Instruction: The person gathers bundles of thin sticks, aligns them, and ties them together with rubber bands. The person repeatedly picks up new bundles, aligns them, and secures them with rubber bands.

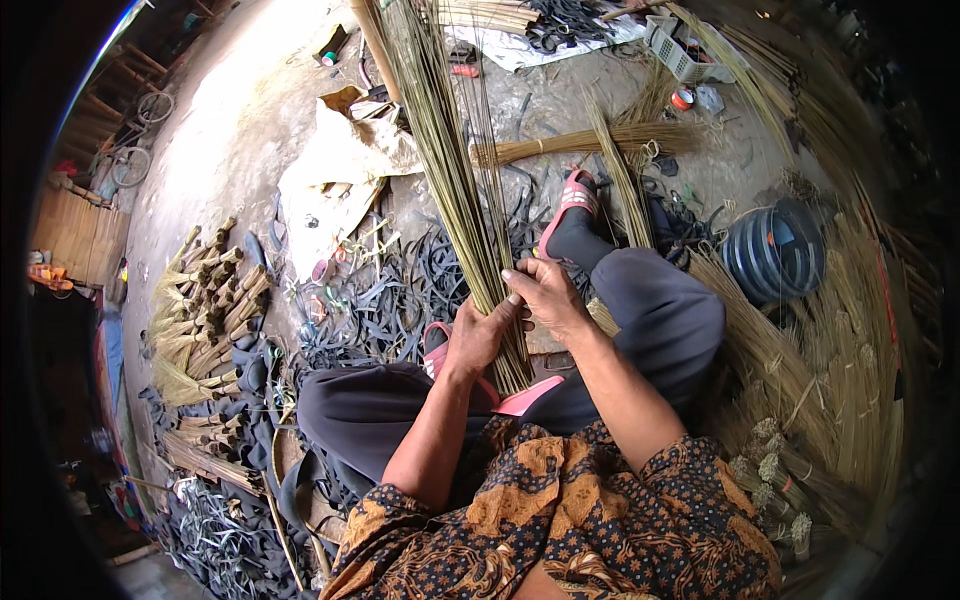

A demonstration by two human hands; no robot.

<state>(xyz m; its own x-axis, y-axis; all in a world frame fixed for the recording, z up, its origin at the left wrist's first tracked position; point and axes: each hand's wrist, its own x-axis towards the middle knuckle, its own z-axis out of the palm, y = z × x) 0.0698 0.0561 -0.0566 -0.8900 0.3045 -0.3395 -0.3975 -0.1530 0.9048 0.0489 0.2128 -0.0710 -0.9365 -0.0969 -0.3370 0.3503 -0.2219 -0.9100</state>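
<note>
A long bundle of thin green-brown sticks (447, 160) stands upright between my knees, its cut lower end near a pink sandal (527, 397). My left hand (478, 337) is wrapped around the bundle close to its base. My right hand (545, 295) rests against the bundle's right side, fingers curled onto the sticks just above the left hand. I sit on the ground in dark grey trousers (660, 310) and a brown patterned shirt.
Black rubber strips (390, 300) litter the ground ahead. Tied short stick bundles (205, 300) are stacked at the left, loose stick heaps (830, 380) at the right. A dark ribbed bucket (775, 250), a white basket (685, 55) and crumpled paper (340, 170) lie farther off.
</note>
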